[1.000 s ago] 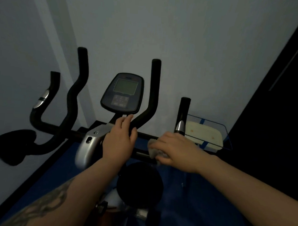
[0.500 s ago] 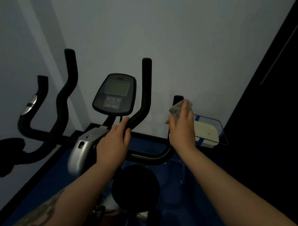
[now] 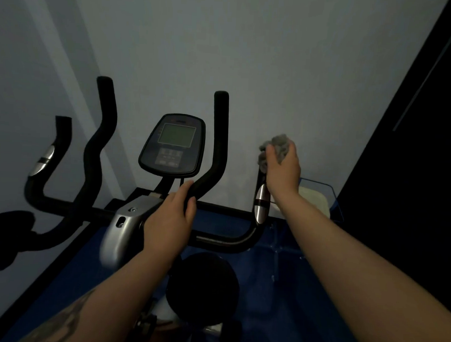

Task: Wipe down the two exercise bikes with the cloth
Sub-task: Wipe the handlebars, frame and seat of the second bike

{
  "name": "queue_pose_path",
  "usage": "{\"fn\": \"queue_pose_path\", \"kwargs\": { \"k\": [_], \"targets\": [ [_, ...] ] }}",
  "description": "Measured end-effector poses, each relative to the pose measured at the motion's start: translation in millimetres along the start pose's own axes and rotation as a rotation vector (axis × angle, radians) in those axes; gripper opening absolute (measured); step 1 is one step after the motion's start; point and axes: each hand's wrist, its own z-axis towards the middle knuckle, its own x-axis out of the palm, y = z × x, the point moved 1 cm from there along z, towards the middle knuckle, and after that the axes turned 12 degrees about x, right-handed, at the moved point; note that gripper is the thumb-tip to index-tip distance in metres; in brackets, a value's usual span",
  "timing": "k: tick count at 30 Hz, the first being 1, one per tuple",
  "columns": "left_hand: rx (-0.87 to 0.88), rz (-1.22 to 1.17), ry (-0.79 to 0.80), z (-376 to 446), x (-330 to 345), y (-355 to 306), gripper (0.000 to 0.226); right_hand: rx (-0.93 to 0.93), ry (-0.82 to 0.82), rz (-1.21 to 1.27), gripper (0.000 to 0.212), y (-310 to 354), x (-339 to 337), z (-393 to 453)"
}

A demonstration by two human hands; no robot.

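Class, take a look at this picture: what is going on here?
A person is wiping an exercise bike. Their right hand holds a grey cloth bunched around the top of the right outer handlebar. Their left hand rests on the inner handlebar near the console, fingers curled around it. The left-side handlebars are untouched.

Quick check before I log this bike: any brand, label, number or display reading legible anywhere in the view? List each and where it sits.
Nothing is legible.
Console: a small mark above the screen, too blurred to read.
Console screen: blank, no digits showing.
Console buttons: markings too small and dim to read.
Cloth in the right hand, handlebar, left hand: no text seen.
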Motion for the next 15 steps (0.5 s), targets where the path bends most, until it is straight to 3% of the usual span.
{"fn": "queue_pose_path", "kwargs": {
  "k": [5,8,12,15],
  "targets": [
    [0.001,-0.005,-0.004,0,0,0,0.042,0.112,-0.04,0.108,0.008,-53,3,-41],
    [-0.013,-0.001,0.014,1,-1,-1,0.041,0.169,0.003,0.115,0.016,-32,-2,-18],
    [-0.016,-0.012,0.007,0,-1,-1,0.04,0.076,-0.022,0.073,0.025,2,3,1],
    [-0.028,-0.02,0.007,0,0,-1,0.039,0.024,-0.076,-0.154,0.057,-16,12,-35]
  ]
}}
